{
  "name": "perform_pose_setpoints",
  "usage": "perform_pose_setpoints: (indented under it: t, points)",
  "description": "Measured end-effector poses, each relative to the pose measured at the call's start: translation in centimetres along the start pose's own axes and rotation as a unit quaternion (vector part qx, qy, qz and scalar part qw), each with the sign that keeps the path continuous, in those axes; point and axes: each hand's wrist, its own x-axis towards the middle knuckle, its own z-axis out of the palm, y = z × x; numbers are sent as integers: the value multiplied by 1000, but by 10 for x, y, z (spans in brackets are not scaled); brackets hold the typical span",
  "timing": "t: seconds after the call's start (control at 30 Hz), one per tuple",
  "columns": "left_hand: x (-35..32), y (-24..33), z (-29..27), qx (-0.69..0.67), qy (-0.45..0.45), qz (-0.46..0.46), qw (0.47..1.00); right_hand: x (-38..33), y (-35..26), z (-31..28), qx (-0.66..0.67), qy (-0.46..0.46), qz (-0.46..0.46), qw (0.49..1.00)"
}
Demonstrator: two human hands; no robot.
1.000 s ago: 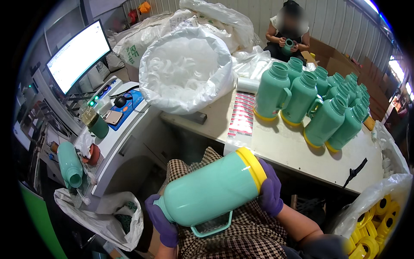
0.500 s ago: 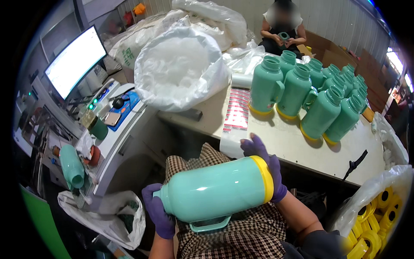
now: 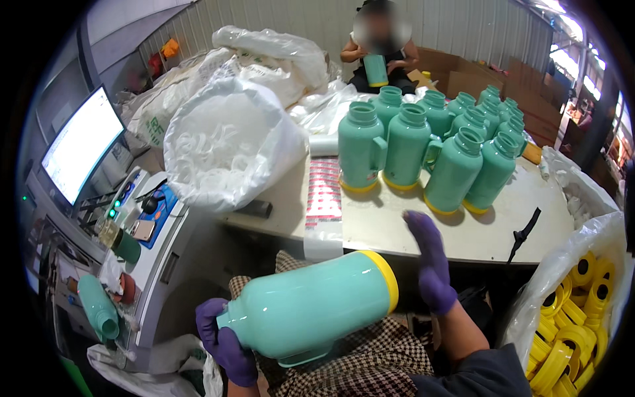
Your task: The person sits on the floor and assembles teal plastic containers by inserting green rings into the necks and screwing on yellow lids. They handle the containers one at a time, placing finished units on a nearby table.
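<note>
A mint-green thermos flask shell [image 3: 311, 301] with a yellow base ring lies tilted across my lap, its neck to the left and its handle underneath. My left hand [image 3: 225, 341], in a purple glove, is closed round the neck. Just right of the yellow base, apart from it, my gloved right hand [image 3: 433, 264] is raised with its fingers stretched out and nothing in it. Beyond, on the white table, several similar green shells [image 3: 456, 171] stand upright with open necks. A strip of red-and-white stickers [image 3: 324, 192] hangs toward the table's near edge.
A white sack of translucent rings [image 3: 225, 149] stands at the back left. At the right, a plastic-lined container holds several yellow parts [image 3: 569, 331]. Left are a desk with a monitor [image 3: 83, 145] and another green shell [image 3: 98, 308]. Across the table a person [image 3: 380, 49] holds a shell.
My right hand has come off the yellow base and moved right. The left hand keeps its hold on the neck. My view has shifted rightward. The person opposite now holds up a shell.
</note>
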Motion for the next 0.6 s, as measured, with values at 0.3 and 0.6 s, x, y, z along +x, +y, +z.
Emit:
perform_pose_setpoints:
  t: [0.3,0.6]
  points:
    - [35,50,186,-41,-477,151,865,-66,74,-41,-360,269,-94,888]
    - [-39,-71,8,51,-221,-211,951,-14,145,-180,-394,365,-26,843]
